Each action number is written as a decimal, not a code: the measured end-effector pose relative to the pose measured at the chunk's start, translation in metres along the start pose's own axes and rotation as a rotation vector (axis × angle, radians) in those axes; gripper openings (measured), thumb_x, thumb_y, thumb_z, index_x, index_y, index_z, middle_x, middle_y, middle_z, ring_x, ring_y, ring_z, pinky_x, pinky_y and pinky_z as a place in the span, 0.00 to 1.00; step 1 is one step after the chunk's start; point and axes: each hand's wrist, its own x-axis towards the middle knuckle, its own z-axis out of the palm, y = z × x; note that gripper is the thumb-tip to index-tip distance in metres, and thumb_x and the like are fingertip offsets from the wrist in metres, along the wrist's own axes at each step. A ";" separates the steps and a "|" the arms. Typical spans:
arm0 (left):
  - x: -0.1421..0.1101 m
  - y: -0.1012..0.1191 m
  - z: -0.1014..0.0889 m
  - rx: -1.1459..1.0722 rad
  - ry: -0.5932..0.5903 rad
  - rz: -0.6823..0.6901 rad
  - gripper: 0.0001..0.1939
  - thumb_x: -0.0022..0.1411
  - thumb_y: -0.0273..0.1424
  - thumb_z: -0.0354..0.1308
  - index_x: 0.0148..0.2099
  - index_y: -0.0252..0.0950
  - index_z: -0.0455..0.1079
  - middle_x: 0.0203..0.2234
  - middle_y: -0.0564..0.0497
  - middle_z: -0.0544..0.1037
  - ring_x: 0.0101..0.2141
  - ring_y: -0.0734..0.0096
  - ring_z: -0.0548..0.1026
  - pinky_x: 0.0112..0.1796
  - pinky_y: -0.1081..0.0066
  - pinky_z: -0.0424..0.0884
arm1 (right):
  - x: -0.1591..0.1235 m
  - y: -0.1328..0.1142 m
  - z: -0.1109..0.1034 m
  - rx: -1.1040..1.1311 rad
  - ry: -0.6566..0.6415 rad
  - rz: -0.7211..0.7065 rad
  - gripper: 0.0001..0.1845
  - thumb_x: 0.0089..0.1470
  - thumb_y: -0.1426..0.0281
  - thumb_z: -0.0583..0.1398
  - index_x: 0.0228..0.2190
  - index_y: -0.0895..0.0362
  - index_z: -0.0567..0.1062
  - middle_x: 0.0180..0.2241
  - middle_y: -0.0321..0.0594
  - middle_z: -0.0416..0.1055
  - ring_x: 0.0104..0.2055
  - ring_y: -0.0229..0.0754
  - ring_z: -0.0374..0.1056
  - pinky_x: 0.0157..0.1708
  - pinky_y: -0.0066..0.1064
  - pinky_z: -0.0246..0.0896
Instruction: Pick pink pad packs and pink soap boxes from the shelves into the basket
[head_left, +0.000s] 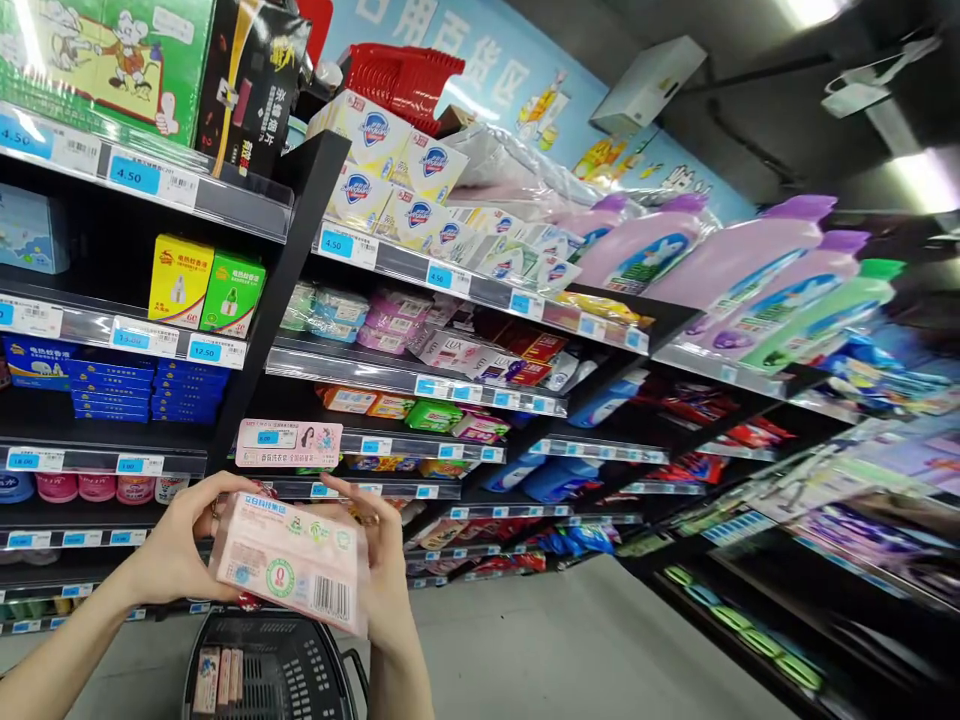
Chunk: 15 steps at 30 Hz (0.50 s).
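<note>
Between my two hands is a pink plastic-wrapped pack of soap, its back with printed text, a round green mark and a barcode turned toward me. My left hand grips its left end, the thumb below and fingers over the top. My right hand holds the right end, with the fingers partly hidden behind the pack. Under the pack stands a dark grey shopping basket, and several slim pink packs lie in its left side.
Shelves ahead carry boxed Safeguard soaps, wrapped soap bars and large pink detergent bottles. Mosquito-liquid boxes stand on the left shelf. A pink shelf sign juts out just above my hands. Grey floor runs right toward another shelf unit.
</note>
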 end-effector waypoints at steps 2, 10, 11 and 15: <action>-0.005 0.001 0.002 0.091 0.055 0.057 0.35 0.41 0.26 0.73 0.53 0.41 0.68 0.50 0.45 0.72 0.49 0.57 0.74 0.43 0.71 0.76 | -0.007 -0.002 -0.003 0.172 -0.063 0.178 0.40 0.48 0.50 0.66 0.59 0.51 0.65 0.51 0.55 0.74 0.46 0.54 0.76 0.41 0.46 0.74; -0.017 -0.006 -0.011 0.294 0.174 0.179 0.31 0.47 0.28 0.71 0.53 0.43 0.66 0.48 0.46 0.71 0.44 0.64 0.77 0.37 0.77 0.77 | -0.033 -0.003 0.029 0.253 0.128 0.411 0.28 0.57 0.53 0.59 0.55 0.53 0.71 0.50 0.49 0.75 0.48 0.50 0.74 0.41 0.38 0.72; -0.018 -0.008 -0.013 0.277 0.177 0.180 0.31 0.47 0.27 0.71 0.53 0.43 0.65 0.49 0.45 0.71 0.45 0.64 0.76 0.37 0.76 0.77 | -0.033 -0.006 0.036 0.194 0.190 0.407 0.26 0.58 0.53 0.59 0.53 0.54 0.73 0.48 0.48 0.75 0.48 0.50 0.74 0.42 0.37 0.72; -0.018 -0.014 -0.019 0.273 0.162 0.166 0.33 0.50 0.26 0.70 0.56 0.45 0.63 0.51 0.44 0.67 0.51 0.59 0.73 0.42 0.72 0.76 | -0.034 -0.027 0.061 -0.096 0.376 0.330 0.20 0.60 0.55 0.56 0.40 0.57 0.79 0.35 0.44 0.79 0.35 0.44 0.75 0.32 0.28 0.70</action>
